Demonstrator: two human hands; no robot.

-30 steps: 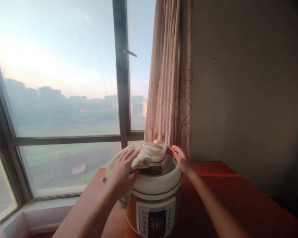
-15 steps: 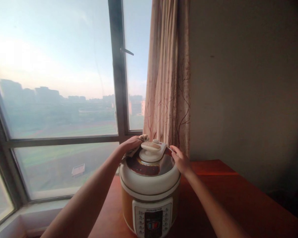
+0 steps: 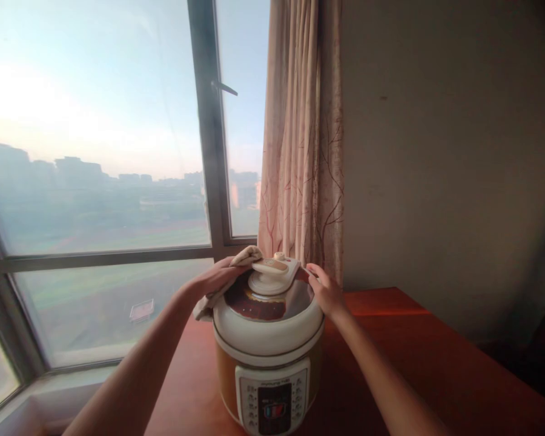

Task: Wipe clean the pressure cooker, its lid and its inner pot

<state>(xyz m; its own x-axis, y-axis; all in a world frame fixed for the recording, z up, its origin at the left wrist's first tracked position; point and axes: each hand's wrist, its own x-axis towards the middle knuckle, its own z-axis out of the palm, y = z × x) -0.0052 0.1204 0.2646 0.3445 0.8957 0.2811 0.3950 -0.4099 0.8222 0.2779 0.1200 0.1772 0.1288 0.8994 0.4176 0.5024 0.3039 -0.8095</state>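
Note:
An electric pressure cooker [image 3: 267,357] with a white rim, orange body and front control panel stands on a red-brown table [image 3: 404,363]. Its dark glossy lid [image 3: 266,303] carries a cream handle [image 3: 272,272]. My left hand [image 3: 215,278] presses a beige cloth [image 3: 245,257] against the lid's far left edge, fingers closed over it. Part of the cloth hangs down at the cooker's left side. My right hand [image 3: 324,290] rests on the lid's right rim with fingers curved against it.
A large window [image 3: 95,169] with a dark frame and a handle [image 3: 222,88] fills the left. A patterned pink curtain [image 3: 302,139] hangs just behind the cooker. A grey wall [image 3: 449,157] stands to the right. The table runs right and toward me.
My left hand has slid the cloth from the lid's near left and top round to its far left edge, uncovering the cream handle. My right hand has stayed on the right rim.

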